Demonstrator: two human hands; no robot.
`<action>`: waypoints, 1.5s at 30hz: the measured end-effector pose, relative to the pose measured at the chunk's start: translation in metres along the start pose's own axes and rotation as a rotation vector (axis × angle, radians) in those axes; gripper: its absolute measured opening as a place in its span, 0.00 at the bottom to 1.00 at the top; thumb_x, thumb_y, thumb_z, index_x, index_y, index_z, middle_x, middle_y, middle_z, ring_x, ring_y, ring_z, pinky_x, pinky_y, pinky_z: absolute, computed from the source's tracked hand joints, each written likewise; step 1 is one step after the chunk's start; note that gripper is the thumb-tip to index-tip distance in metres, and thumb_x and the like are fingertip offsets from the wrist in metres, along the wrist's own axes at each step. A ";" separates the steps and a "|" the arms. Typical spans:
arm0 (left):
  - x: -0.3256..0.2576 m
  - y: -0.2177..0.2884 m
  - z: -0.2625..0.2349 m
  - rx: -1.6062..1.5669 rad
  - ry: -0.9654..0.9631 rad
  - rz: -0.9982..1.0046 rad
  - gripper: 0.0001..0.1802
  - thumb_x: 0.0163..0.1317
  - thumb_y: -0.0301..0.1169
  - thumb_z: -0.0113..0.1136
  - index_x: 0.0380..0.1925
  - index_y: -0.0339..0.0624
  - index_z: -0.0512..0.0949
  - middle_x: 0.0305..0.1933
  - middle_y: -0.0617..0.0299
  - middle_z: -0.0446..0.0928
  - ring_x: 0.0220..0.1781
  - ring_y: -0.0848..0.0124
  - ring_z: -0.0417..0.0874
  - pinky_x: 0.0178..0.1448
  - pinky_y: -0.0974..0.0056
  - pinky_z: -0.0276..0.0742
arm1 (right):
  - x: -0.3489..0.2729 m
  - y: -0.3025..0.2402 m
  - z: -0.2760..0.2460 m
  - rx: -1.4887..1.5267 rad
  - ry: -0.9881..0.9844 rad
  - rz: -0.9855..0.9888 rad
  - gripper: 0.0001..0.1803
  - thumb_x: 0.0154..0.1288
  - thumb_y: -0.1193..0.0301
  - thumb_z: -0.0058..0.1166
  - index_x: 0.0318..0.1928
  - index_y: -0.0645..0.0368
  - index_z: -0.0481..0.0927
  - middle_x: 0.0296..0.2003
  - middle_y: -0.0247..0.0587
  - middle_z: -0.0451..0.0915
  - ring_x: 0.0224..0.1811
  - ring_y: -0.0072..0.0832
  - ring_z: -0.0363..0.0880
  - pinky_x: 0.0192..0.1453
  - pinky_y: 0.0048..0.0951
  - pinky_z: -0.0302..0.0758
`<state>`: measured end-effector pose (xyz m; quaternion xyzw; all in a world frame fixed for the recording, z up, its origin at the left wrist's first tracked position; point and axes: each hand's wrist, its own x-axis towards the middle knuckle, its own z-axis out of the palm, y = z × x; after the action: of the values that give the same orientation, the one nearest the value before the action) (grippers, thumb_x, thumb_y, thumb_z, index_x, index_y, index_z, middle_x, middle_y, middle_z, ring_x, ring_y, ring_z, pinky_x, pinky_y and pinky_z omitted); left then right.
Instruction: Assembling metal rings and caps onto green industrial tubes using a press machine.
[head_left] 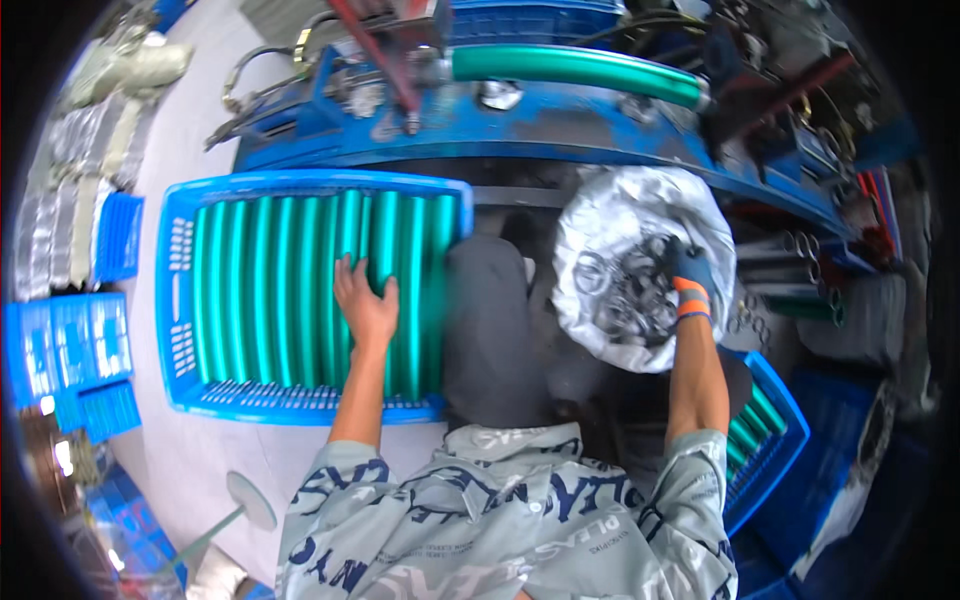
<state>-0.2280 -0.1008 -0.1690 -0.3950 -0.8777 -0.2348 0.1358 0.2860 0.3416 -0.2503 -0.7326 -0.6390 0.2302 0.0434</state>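
bag [640, 215]: silvery plastic, open, right of centre | packets [80, 190]: pale, far left (blurred, perhaps wrapped stock)

Glossy, smooth green plastic tubes [310, 290] in a perforated blue plastic crate [180, 300]; crinkled, shiny silver plastic bag [610, 215] of bare metal rings [625, 290]; dark knit glove with orange cuff on right hand [690, 275]; matt printed cloth sleeves.

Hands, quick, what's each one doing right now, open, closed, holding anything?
Left hand: bare, open, flat on the green tubes in the blue crate.
Right hand: gloved, inside the silver bag of metal rings; grip cannot be told.
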 end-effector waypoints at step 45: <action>0.055 0.255 -0.178 -0.414 -0.637 0.465 0.34 0.56 0.35 0.81 0.66 0.46 0.86 0.61 0.50 0.92 0.60 0.47 0.95 0.64 0.50 0.90 | -0.266 -0.004 -0.080 1.912 -0.619 -0.238 0.41 0.79 0.43 0.67 0.80 0.56 0.79 0.79 0.46 0.80 0.79 0.50 0.82 0.77 0.61 0.83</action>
<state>-0.0611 -0.0115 0.0843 -0.6534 -0.6980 -0.2355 -0.1740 0.2928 0.1065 -0.1026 -0.2302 -0.2389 0.8196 0.4671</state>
